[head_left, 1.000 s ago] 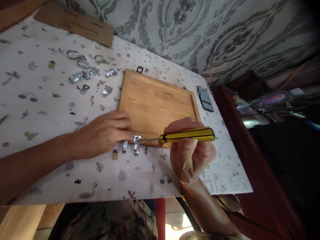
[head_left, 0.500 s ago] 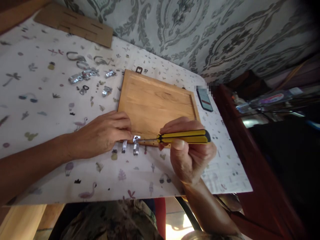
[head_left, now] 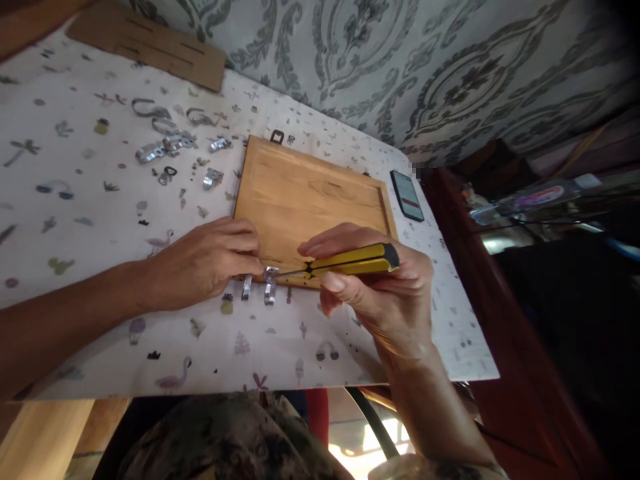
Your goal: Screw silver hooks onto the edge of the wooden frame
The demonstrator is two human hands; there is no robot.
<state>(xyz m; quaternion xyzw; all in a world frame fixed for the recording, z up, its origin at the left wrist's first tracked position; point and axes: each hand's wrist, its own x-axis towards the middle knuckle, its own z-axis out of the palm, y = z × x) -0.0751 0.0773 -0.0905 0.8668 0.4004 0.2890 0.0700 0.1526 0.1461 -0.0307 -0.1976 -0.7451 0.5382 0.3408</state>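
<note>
My right hand [head_left: 385, 287] is closed around the yellow and black handle of a screwdriver [head_left: 350, 260]. Its thin shaft points left, and the tip meets a small shiny metal clip [head_left: 270, 287] at the near edge of a framed wooden board [head_left: 310, 207]. Curled fingers of my left hand [head_left: 225, 257] press on the board's near left corner, thumb tip close to that clip. A second metal clip [head_left: 247, 287] hangs over the edge just below the left fingertips. Whether the screwdriver tip sits in a screw is too small to tell.
Several loose metal clips [head_left: 180, 140] and small fittings lie on the patterned tablecloth [head_left: 90, 220] at left. Slotted cardboard [head_left: 150, 47] lies at the back. A phone [head_left: 407, 195] rests right of the board, with a patterned curtain [head_left: 360, 67] behind the table.
My right hand has shifted forward on the screwdriver, and the handle now tilts up more at its right end. My left hand stays at the board's corner.
</note>
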